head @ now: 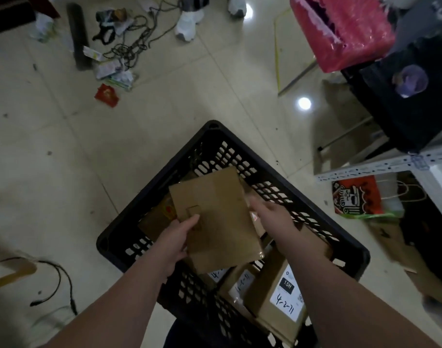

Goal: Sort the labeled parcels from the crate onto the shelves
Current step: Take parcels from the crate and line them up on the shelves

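Note:
A black slotted plastic crate [242,146] stands on the tiled floor below me. Above its middle I hold a flat brown cardboard parcel [215,217], plain side up. My left hand [179,237] grips its lower left edge with the thumb on top. My right hand [270,214] holds its right edge, fingers under the box. Lower in the crate lie more brown parcels; one [277,297] carries a white label marked "15H" and "4-2-71", and another labeled parcel [240,282] lies beside it.
A white perforated metal shelf frame [365,169] stands at the right, with a red-and-black bag [355,197] under it. A pink wrapped bundle [340,28] and black box sit upper right. Cables, litter and a person's white shoes [189,21] lie at the top.

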### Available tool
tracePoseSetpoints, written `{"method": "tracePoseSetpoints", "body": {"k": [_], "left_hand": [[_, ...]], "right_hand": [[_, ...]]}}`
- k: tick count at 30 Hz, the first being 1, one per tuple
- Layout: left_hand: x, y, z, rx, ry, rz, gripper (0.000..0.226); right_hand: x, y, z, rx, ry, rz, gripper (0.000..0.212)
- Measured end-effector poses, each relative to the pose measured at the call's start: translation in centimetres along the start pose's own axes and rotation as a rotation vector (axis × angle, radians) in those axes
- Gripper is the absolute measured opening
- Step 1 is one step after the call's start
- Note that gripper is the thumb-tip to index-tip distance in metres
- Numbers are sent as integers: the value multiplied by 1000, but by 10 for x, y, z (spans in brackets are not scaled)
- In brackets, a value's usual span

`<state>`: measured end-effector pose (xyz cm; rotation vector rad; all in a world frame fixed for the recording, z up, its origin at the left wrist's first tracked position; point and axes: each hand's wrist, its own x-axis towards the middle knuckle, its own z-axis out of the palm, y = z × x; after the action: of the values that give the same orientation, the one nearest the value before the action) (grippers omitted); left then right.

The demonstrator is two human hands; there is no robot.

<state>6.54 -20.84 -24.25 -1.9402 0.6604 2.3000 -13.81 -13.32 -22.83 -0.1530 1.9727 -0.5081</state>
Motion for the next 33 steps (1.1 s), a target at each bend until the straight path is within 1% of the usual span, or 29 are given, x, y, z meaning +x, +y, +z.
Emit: {"method": "tracePoseSetpoints", "body": {"k": [2,3,7,9,10,13,16,18,19,21,23,25,26,28,30,32,33], "left_hand": [[-6,-3,-4,-38,3,-6,70],[-10,-5,-5,-48,4,-10,70],[-36,0,0,-42,-13,38,62],[-54,7,4,-29,-19,81,57],[-64,11,6,-22,-29,99,56],[-101,20,10,24,-85,172,54],[-149,22,21,96,-166,326,73],[-186,20,31,118,-168,483,87],[-205,18,37,130,-137,568,95],[-245,14,46,195,-7,726,112],[-284,4,52,327,112,923,122],[-320,-9,59,533,149,1161,122],[-337,-16,64,672,160,1295,123],[-366,-28,76,987,166,1529,129],[-390,-37,89,1309,148,1651,137],[-407,-42,101,1585,173,1701,141],[-413,-43,107,1679,195,1708,142]], "right_hand": [[-14,5,-2,92,-40,-13,28],[-21,7,-2,125,-75,-29,26],[-58,3,-10,193,-206,-74,42],[-77,3,-17,194,-224,-107,45],[-88,3,-21,202,-214,-127,50],[-130,4,-34,280,-139,-207,86],[-181,5,-46,274,-11,-398,113],[-218,10,-56,171,116,-563,127],[-237,13,-63,79,195,-641,131],[-276,21,-81,-148,367,-774,134],[-316,30,-105,-389,545,-843,137],[-350,40,-129,-624,698,-877,139],[-366,44,-139,-733,750,-888,138],[-395,51,-154,-896,794,-911,135],[-421,57,-162,-1029,810,-947,135],[-446,61,-165,-1112,821,-986,137],[-457,63,-166,-1122,824,-1005,138]]}}
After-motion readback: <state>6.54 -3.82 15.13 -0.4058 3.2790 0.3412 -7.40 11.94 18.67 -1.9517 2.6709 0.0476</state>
